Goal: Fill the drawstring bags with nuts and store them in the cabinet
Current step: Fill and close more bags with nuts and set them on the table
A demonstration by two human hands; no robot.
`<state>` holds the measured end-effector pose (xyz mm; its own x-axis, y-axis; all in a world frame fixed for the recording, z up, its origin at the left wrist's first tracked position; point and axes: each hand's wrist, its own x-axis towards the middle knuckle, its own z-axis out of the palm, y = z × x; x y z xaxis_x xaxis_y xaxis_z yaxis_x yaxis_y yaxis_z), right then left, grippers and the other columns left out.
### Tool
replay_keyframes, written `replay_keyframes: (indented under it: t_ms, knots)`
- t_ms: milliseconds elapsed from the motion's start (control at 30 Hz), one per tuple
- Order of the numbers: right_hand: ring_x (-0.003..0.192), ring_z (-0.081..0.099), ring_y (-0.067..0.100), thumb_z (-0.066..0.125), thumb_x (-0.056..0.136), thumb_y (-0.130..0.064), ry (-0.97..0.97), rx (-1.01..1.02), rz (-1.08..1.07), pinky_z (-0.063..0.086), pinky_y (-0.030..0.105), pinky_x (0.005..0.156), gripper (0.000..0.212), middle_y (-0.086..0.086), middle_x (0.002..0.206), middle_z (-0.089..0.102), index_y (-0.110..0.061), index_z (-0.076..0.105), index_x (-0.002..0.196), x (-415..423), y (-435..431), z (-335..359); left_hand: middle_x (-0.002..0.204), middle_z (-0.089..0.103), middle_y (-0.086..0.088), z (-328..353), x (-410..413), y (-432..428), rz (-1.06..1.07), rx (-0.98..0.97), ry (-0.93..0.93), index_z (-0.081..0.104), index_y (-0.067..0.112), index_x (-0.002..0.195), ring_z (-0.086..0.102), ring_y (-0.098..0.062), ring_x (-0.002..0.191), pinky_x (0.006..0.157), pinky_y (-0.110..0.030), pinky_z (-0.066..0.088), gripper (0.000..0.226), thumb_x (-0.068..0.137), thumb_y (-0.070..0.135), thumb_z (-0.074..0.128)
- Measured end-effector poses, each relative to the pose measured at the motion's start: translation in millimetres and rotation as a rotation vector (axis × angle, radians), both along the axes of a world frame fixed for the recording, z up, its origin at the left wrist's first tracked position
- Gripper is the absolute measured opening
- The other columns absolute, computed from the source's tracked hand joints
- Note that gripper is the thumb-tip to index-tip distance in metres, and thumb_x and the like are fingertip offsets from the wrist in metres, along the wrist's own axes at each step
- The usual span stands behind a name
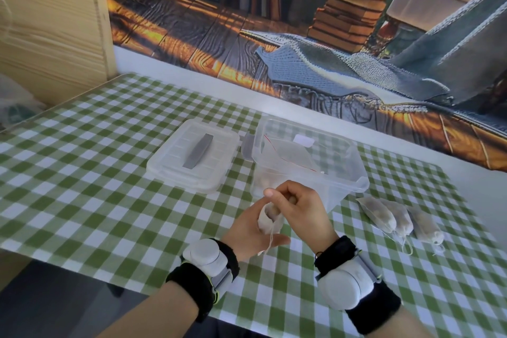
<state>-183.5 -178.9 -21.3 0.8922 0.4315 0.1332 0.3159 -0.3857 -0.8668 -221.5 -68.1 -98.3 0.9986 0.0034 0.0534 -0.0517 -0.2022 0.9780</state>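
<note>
My left hand (248,233) cups a small white drawstring bag (267,219), its mouth up and its strings hanging below my palm. My right hand (299,208) hovers right over the bag's mouth, fingers pinched on a brown nut (292,199). Just behind my hands stands a clear plastic box (348,162) holding an empty mesh bag with a red string (290,155); brown nuts show dimly at its near corner (263,181). Three filled bags (400,218) lie side by side on the cloth to the right.
The box's clear lid (192,155) with a grey handle lies to the left of the box. A green checked cloth (109,186) covers the table. A light wooden cabinet (52,33) stands at the far left. A printed backdrop hangs behind the table.
</note>
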Motion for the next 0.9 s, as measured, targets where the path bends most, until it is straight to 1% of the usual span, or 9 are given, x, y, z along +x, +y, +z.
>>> replay_keyframes:
  t_ms: [100, 200, 300, 433, 567, 633, 700, 800, 900]
  knots:
    - [0.044, 0.043, 0.002, 0.063, 0.086, -0.03, 0.008, 0.019, -0.049, 0.035, 0.009, 0.048, 0.032, -0.011, 0.049, 0.052, -0.001, 0.063, 0.074, 2.0, -1.0, 0.6, 0.087, 0.058, 0.017, -1.5, 1.7, -0.4, 0.005, -0.017, -0.007, 0.052, 0.04, 0.097, 0.056, 0.0, 0.082, 0.073, -0.013, 0.043, 0.042, 0.071, 0.027, 0.082]
    - [0.04, 0.041, 0.001, 0.063, 0.087, -0.024, 0.032, -0.043, -0.078, 0.033, 0.009, 0.045, 0.025, -0.014, 0.041, 0.047, -0.004, 0.06, 0.074, 5.7, -8.5, -1.6, 0.075, 0.052, 0.022, -4.3, 3.1, -0.6, 0.022, -0.022, -0.021, 0.05, 0.038, 0.087, 0.05, 0.003, 0.069, 0.063, -0.009, 0.038, 0.04, 0.068, 0.027, 0.084]
    - [0.04, 0.037, 0.003, 0.069, 0.081, -0.026, 0.048, -0.176, -0.081, 0.031, 0.01, 0.043, 0.017, -0.012, 0.043, 0.041, -0.014, 0.061, 0.074, 6.0, -13.6, -8.3, 0.07, 0.052, 0.026, -5.2, 2.7, 0.0, 0.018, -0.045, -0.032, 0.052, 0.032, 0.089, 0.049, 0.004, 0.066, 0.061, -0.009, 0.039, 0.039, 0.068, 0.024, 0.084]
    - [0.042, 0.037, 0.002, 0.068, 0.081, -0.018, 0.058, -0.17, -0.09, 0.032, 0.01, 0.044, 0.013, -0.006, 0.052, 0.046, -0.014, 0.06, 0.072, 2.5, -14.6, -8.7, 0.082, 0.059, 0.009, -6.3, 2.4, -0.8, 0.01, -0.083, -0.033, 0.055, 0.021, 0.098, 0.055, -0.003, 0.072, 0.064, -0.016, 0.046, 0.043, 0.067, 0.019, 0.085]
    - [0.045, 0.04, 0.003, 0.061, 0.088, -0.02, 0.093, -0.135, -0.13, 0.034, 0.011, 0.047, 0.016, -0.007, 0.054, 0.047, -0.008, 0.061, 0.077, -0.8, -13.8, -3.1, 0.086, 0.058, 0.008, -9.9, 6.2, -1.4, 0.023, 0.02, -0.03, 0.049, 0.034, 0.097, 0.054, -0.004, 0.073, 0.066, -0.026, 0.049, 0.047, 0.065, 0.028, 0.083]
    - [0.047, 0.036, 0.006, 0.053, 0.093, -0.025, 0.297, -0.064, -0.146, 0.032, 0.015, 0.044, 0.025, -0.006, 0.055, 0.044, -0.008, 0.061, 0.077, 1.3, -16.0, -0.1, 0.083, 0.054, 0.018, -11.8, 8.5, -1.6, 0.024, 0.063, -0.03, 0.046, 0.039, 0.094, 0.054, -0.002, 0.073, 0.068, -0.025, 0.049, 0.048, 0.065, 0.029, 0.082]
    - [0.045, 0.033, 0.008, 0.048, 0.096, -0.024, 0.663, 0.194, -0.154, 0.026, 0.016, 0.038, 0.027, -0.003, 0.056, 0.041, -0.008, 0.059, 0.077, 6.5, -20.6, 2.5, 0.083, 0.053, 0.021, -13.3, 10.2, -1.6, 0.019, 0.074, -0.024, 0.045, 0.039, 0.093, 0.055, -0.001, 0.074, 0.07, -0.024, 0.049, 0.047, 0.066, 0.027, 0.081]
    - [0.043, 0.041, 0.01, 0.048, 0.089, -0.007, 1.148, 0.581, -0.18, 0.032, 0.016, 0.036, 0.012, 0.002, 0.064, 0.036, -0.003, 0.055, 0.081, 13.7, -30.1, 2.5, 0.083, 0.052, 0.024, -17.0, 11.5, -0.8, 0.011, 0.104, -0.037, 0.045, 0.039, 0.091, 0.055, 0.002, 0.075, 0.072, -0.025, 0.05, 0.044, 0.067, 0.025, 0.079]
    - [0.056, 0.043, 0.015, 0.046, 0.073, 0.0, 1.28, 0.71, -0.208, 0.036, 0.019, 0.051, 0.013, 0.004, 0.066, 0.035, -0.002, 0.053, 0.083, 14.1, -34.2, -0.5, 0.082, 0.052, 0.026, -16.7, 11.0, -0.6, 0.016, 0.094, -0.051, 0.045, 0.035, 0.088, 0.054, 0.003, 0.074, 0.068, -0.019, 0.047, 0.039, 0.069, 0.021, 0.076]
